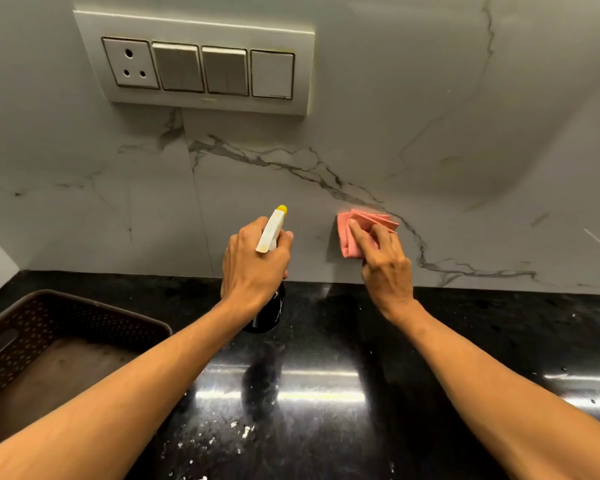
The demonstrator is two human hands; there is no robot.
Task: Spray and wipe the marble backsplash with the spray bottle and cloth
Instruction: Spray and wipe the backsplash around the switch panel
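Spray bottle [270, 233]: white trigger head, yellow nozzle tip, dark glossy body. It is held clear of the black stone countertop [465, 341], nozzle toward the marble backsplash [430, 133]. The left hand [253, 265] is wrapped around its neck.

Pink cloth [355, 233]: folded in several layers, flat against the backsplash low down, beside a grey vein. The right hand [387, 271] presses it there with fingers laid nearly straight; thumb hidden.

Backsplash: white marble, grey veining, 1 vertical seam.

Switch plate [201, 64]: 1 socket, 2 switches, 1 blank.

Brown perforated tray [66, 317]: on the countertop, far left.
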